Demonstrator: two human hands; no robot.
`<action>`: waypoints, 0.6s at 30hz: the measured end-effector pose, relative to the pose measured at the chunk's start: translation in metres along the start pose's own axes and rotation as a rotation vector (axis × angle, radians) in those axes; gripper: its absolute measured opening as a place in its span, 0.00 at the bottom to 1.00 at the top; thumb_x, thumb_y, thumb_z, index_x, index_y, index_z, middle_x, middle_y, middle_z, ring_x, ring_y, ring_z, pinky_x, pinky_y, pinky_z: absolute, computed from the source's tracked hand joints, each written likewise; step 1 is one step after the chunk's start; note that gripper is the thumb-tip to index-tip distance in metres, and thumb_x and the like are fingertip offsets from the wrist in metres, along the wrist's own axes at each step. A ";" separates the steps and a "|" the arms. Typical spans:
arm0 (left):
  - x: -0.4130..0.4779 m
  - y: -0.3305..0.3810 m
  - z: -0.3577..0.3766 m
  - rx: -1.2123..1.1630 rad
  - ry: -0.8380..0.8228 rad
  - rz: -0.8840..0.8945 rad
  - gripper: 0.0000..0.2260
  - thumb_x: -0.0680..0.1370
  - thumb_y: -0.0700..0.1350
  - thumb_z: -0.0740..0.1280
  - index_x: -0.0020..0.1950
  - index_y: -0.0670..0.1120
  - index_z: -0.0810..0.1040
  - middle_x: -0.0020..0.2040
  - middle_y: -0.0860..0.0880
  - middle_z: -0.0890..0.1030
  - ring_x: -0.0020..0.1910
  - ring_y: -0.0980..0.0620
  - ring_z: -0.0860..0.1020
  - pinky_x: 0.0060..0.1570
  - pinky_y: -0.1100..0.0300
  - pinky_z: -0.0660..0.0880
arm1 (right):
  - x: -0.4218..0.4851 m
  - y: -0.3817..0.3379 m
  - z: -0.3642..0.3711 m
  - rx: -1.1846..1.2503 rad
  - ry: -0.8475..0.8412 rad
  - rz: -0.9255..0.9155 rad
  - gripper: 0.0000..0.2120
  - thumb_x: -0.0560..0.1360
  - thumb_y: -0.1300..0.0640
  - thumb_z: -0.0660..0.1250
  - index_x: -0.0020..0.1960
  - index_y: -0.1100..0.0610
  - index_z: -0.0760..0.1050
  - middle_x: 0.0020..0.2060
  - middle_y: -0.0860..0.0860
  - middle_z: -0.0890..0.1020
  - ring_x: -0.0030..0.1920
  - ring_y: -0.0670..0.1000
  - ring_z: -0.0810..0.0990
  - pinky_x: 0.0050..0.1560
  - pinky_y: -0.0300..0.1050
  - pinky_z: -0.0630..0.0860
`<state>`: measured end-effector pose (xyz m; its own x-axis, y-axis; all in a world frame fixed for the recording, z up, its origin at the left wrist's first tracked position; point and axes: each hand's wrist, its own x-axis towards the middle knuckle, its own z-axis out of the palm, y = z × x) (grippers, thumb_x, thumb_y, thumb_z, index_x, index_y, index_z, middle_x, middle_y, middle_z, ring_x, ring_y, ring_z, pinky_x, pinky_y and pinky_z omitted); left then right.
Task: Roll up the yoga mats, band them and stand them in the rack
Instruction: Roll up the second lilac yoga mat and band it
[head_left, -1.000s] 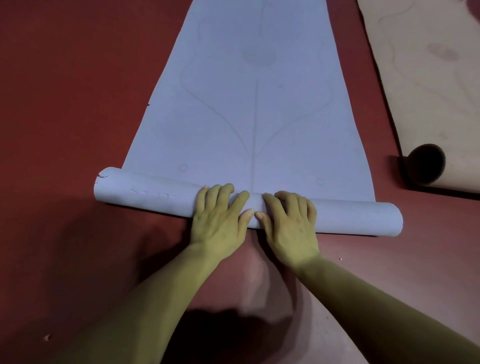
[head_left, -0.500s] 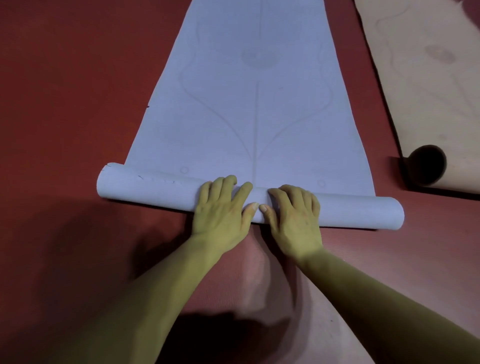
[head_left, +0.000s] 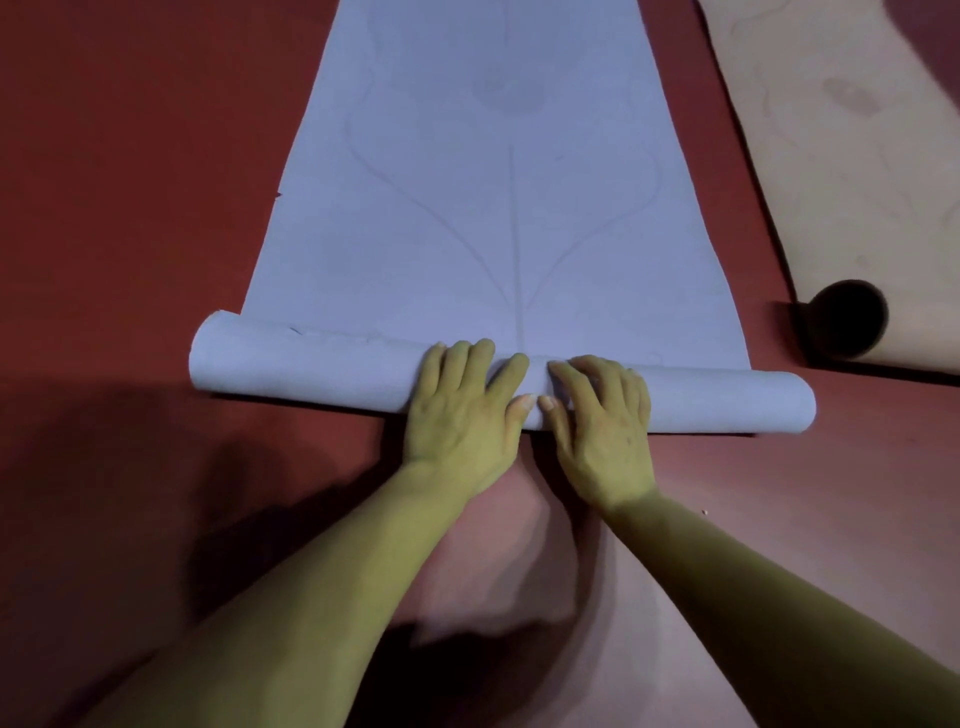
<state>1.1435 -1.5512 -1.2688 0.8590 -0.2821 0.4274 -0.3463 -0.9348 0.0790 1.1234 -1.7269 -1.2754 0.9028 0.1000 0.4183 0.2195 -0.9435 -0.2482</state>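
Pressing at the middle of the roll (head_left: 311, 366) and not the ends: why? asks the newcomer.

So the tube turns evenly, I'd judge, says the instructor. The left hand (head_left: 462, 410) and right hand (head_left: 602, 421) sit side by side, thumbs nearly touching, about where the printed centre line of the blue-grey yoga mat (head_left: 498, 208) runs into the roll. Pushed from there, neither end should run ahead.

Are they gripping it?

No. Both hands lie palm-down on top of the roll, with nothing pinched. The left fingers (head_left: 480, 358) are nearly straight and spread over the crest. The right fingers (head_left: 597, 374) arch a little more, tips reaching toward the seam where roll meets flat mat. It is a pressing, pushing contact, and that should hold the winding tight.

Where is the mat itself?

On the red floor (head_left: 130, 182), with the rolled end lying crosswise nearest the person and the long flat part stretching away. Most of it is unrolled, so the job looks early. No band or rack shows.

And the other one?

A tan yoga mat (head_left: 857, 156) lies to the right, apart from the blue one. Its near end is curled into a loose tube (head_left: 847, 322) with a dark hollow. Nobody is touching it, so it probably comes next.
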 end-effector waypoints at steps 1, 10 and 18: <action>0.001 -0.003 0.001 0.006 -0.019 0.021 0.18 0.80 0.56 0.58 0.63 0.49 0.78 0.60 0.43 0.77 0.58 0.41 0.74 0.68 0.43 0.64 | 0.003 0.000 0.001 -0.009 0.001 0.003 0.17 0.82 0.48 0.62 0.65 0.57 0.78 0.59 0.55 0.78 0.59 0.59 0.76 0.68 0.59 0.66; 0.006 -0.016 0.001 -0.030 -0.070 0.050 0.20 0.80 0.57 0.57 0.62 0.51 0.82 0.58 0.44 0.81 0.59 0.42 0.78 0.70 0.46 0.62 | 0.016 -0.014 -0.029 -0.029 -0.224 0.079 0.28 0.81 0.38 0.58 0.72 0.55 0.73 0.65 0.56 0.75 0.66 0.57 0.71 0.70 0.58 0.65; 0.024 -0.018 0.013 -0.014 -0.018 0.054 0.20 0.81 0.56 0.57 0.64 0.49 0.81 0.55 0.44 0.81 0.56 0.41 0.79 0.67 0.45 0.65 | 0.029 0.020 -0.011 0.004 -0.185 -0.045 0.23 0.80 0.39 0.62 0.67 0.52 0.77 0.60 0.51 0.77 0.61 0.57 0.75 0.66 0.52 0.65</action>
<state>1.1752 -1.5435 -1.2717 0.8454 -0.3363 0.4150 -0.3979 -0.9148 0.0692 1.1503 -1.7460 -1.2586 0.9444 0.1989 0.2617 0.2625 -0.9356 -0.2363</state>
